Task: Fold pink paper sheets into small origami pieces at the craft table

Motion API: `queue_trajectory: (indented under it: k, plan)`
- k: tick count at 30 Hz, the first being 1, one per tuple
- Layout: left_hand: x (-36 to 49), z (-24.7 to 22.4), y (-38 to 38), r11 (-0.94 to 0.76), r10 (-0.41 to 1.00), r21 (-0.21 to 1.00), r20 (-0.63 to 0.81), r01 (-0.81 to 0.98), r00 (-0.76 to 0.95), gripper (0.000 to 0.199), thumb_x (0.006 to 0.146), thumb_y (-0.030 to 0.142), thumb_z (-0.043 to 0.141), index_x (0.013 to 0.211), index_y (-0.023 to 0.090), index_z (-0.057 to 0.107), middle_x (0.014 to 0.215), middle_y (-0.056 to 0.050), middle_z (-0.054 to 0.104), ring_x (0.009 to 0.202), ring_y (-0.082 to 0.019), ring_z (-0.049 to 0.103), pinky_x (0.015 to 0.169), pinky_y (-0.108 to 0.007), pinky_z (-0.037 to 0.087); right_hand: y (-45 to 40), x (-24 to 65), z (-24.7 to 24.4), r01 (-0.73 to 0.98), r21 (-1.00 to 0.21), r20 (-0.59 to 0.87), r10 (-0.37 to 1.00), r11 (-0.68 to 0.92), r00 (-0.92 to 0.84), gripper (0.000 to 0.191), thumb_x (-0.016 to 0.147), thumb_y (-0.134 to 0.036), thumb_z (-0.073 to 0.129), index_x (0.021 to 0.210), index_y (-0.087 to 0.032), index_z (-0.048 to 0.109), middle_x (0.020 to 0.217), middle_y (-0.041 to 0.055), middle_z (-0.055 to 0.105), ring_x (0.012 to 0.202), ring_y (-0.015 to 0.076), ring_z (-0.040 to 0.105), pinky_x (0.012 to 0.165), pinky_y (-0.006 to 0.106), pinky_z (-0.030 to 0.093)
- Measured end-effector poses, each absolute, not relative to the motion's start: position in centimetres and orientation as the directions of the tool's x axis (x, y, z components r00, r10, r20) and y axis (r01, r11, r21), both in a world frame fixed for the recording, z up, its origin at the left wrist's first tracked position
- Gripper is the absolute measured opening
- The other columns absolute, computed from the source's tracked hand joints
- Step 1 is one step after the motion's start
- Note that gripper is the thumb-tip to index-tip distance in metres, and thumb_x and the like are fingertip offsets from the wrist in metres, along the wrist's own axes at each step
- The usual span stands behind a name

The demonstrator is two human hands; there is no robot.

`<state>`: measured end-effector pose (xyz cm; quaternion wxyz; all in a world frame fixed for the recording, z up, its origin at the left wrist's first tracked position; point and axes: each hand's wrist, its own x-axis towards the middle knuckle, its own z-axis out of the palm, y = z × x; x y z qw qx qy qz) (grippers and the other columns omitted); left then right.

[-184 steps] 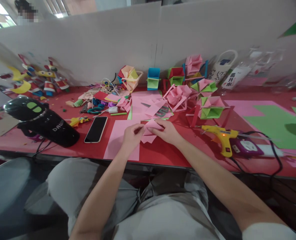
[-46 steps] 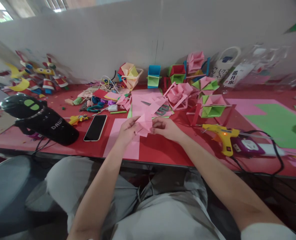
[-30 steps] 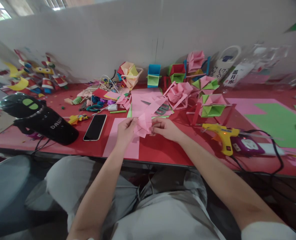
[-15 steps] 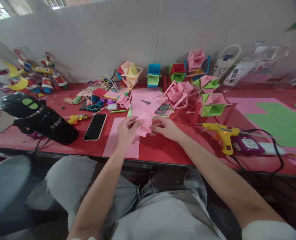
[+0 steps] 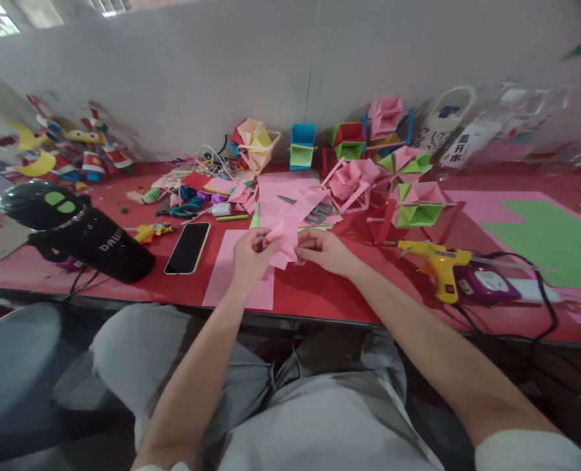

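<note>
A folded pink paper piece point(image 5: 284, 243) is held between both hands above the front of the red table. My left hand point(image 5: 252, 254) pinches its left side between thumb and fingers. On the right edge, the fingertips of my right hand point(image 5: 324, 251) close on the same paper. Below my left hand lies a flat pink sheet point(image 5: 236, 288). Just beyond the hands, scissors point(image 5: 319, 210) rest on a stack of pink and green paper point(image 5: 271, 190). The hidden fingertips leave the exact grip partly unclear.
A phone point(image 5: 187, 248) and a black tumbler point(image 5: 89, 235) stand or lie left. To the right are a yellow glue gun point(image 5: 435, 261) and a purple power strip point(image 5: 487, 282). Folded paper models point(image 5: 352, 183) and a plastic bottle point(image 5: 472, 139) line the back.
The folded paper has turned slightly between my fingers, and its points now look more spread. Both hands have stayed nearly in place.
</note>
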<state>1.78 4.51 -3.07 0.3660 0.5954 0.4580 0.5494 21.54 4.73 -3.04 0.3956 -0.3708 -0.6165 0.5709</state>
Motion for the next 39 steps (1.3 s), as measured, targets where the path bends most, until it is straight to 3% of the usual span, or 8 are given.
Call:
queue_trajectory:
  k: [7, 16, 21, 28, 39]
  plan:
    - [1.54, -3.07, 4.65, -0.303, 0.952, 0.94, 0.305, 0.156, 0.012, 0.03, 0.072, 0.031, 0.079, 0.095, 0.017, 0.067, 0.081, -0.004, 0.072, 0.069, -0.014, 0.066, 0.06, -0.022, 0.048, 4.87, 21.58, -3.22, 0.022, -0.997, 0.056, 0.914, 0.071, -0.401, 0.035, 0.077, -0.035, 0.076, 0.096, -0.018, 0.051, 0.066, -0.0013, 0.068, 0.064, 0.0158, 0.071, 0.064, 0.028, 0.057]
    - [1.75, -3.04, 4.42, -0.312, 0.947, 0.939, 0.319, 0.147, -0.029, 0.026, 0.074, 0.027, 0.077, 0.095, 0.018, 0.066, 0.086, -0.004, 0.073, 0.076, -0.015, 0.069, 0.068, -0.024, 0.053, 4.7, 21.46, -3.01, 0.037, -0.994, 0.078, 0.919, 0.1, -0.387, 0.039, 0.079, -0.039, 0.075, 0.103, -0.016, 0.055, 0.073, 0.0006, 0.068, 0.067, 0.0153, 0.068, 0.07, 0.032, 0.059]
    - [1.9, -3.2, 4.45, -0.322, 0.942, 0.933, 0.332, 0.159, -0.043, 0.026, 0.073, 0.026, 0.077, 0.095, 0.018, 0.066, 0.084, -0.004, 0.072, 0.074, -0.014, 0.068, 0.066, -0.023, 0.052, 4.65, 21.11, -3.03, 0.006, -0.998, 0.057, 0.928, 0.064, -0.367, 0.048, 0.069, -0.034, 0.083, 0.104, -0.018, 0.055, 0.078, 0.0008, 0.07, 0.069, 0.0151, 0.069, 0.07, 0.032, 0.06]
    - [1.87, -3.29, 4.49, -0.323, 0.942, 0.931, 0.334, 0.171, -0.038, 0.026, 0.075, 0.029, 0.076, 0.096, 0.018, 0.066, 0.087, -0.005, 0.073, 0.077, -0.016, 0.069, 0.067, -0.024, 0.053, 4.89, 21.15, -3.5, -0.021, -0.998, 0.06, 0.923, 0.056, -0.381, 0.045, 0.071, -0.033, 0.082, 0.103, -0.018, 0.054, 0.072, -0.0024, 0.067, 0.067, 0.0146, 0.069, 0.074, 0.034, 0.062]
    - [1.72, -3.62, 4.64, -0.312, 0.946, 0.937, 0.322, 0.159, -0.043, 0.027, 0.075, 0.031, 0.076, 0.097, 0.018, 0.067, 0.088, -0.006, 0.073, 0.078, -0.016, 0.069, 0.067, -0.024, 0.053, 4.97, 21.32, -3.68, -0.031, -0.999, 0.04, 0.92, 0.03, -0.391, 0.046, 0.071, -0.029, 0.081, 0.104, -0.018, 0.052, 0.073, -0.0019, 0.07, 0.067, 0.0152, 0.072, 0.071, 0.031, 0.06]
